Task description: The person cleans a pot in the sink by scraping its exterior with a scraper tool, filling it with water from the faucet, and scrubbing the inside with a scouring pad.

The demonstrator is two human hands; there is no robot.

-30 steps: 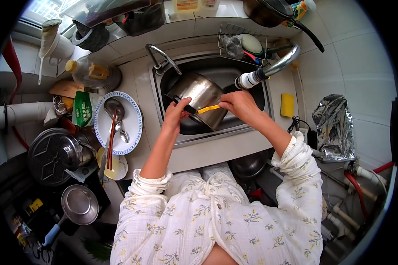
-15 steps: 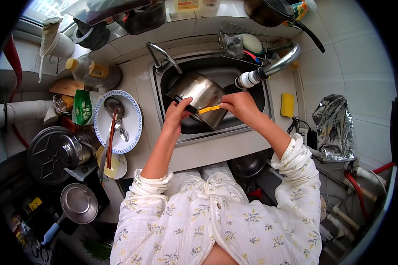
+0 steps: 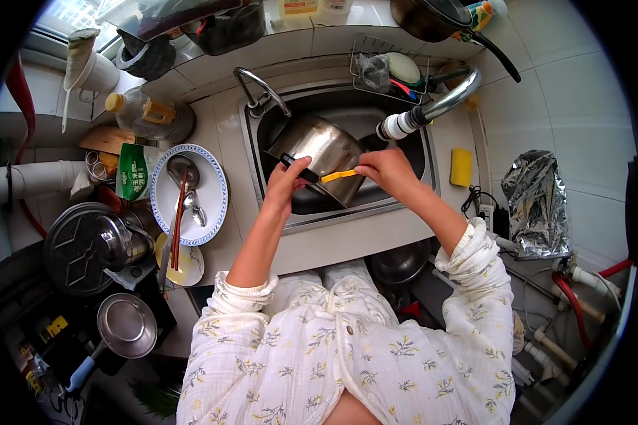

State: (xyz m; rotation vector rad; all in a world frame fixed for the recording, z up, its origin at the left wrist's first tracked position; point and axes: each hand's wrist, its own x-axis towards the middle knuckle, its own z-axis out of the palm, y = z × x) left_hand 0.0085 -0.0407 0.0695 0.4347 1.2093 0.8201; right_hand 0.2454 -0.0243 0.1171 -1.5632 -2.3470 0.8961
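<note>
A steel pot (image 3: 325, 145) lies tilted on its side in the sink (image 3: 290, 225), its base facing up and right. My left hand (image 3: 282, 188) is closed around the pot's black handle (image 3: 301, 168), thumb on top. Between the thumb and fingers of my right hand (image 3: 391, 173) is a slim yellow tool (image 3: 340, 175). Its far end meets the pot by the handle; that end is too small to make out. Just above my right hand is the white spray head of a curved faucet (image 3: 395, 127).
Left of the sink stands a blue-rimmed bowl (image 3: 217, 212) with a ladle, spoons and chopsticks. A yellow sponge (image 3: 461, 167) lies to the right. Behind the basin hang a thin faucet (image 3: 266, 92) and a wire rack (image 3: 365, 81). A frying pan (image 3: 432, 20) overhangs the back ledge.
My right hand and the yellow tool have shifted very slightly to the right. The pot and my left hand stay almost where they were.
</note>
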